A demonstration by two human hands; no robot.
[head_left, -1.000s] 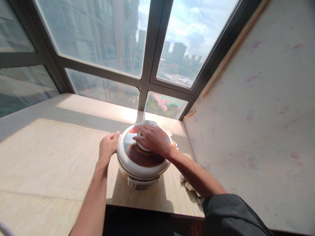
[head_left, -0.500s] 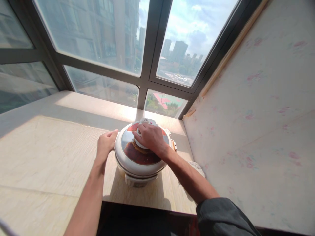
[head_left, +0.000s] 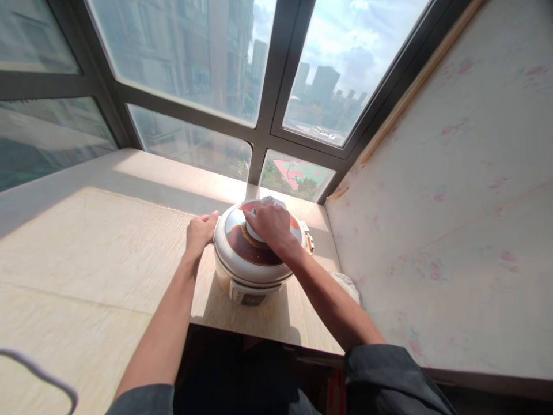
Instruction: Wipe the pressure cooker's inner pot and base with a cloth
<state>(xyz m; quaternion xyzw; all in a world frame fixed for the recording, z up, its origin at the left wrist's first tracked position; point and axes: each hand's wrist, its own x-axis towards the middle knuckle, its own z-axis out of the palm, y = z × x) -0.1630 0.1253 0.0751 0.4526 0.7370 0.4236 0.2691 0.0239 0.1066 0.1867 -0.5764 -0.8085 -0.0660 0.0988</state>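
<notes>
A round white electric pressure cooker [head_left: 242, 271] stands on the sill, its control panel [head_left: 254, 295] facing me. Its lid [head_left: 235, 230] has a shiny reddish-brown top and is seated on the body. Over the lid's middle, my right hand [head_left: 272, 227] is closed around the lid handle, hiding most of it. At the cooker's left side, my left hand [head_left: 201, 233] grips the side handle, which is mostly covered by the fingers. A matching side handle [head_left: 310, 242] shows on the right.
Behind the cooker rise window panes in a dark window frame [head_left: 260, 138]. A wall with faded flower paper [head_left: 440, 259] bounds the right. A pale patterned item [head_left: 346, 285] lies by the wall. A grey cable [head_left: 38, 369] curves at lower left.
The view has shifted, so the cooker sits higher and further right in it, with more of its front panel showing. Both hands keep their places on the cooker.
</notes>
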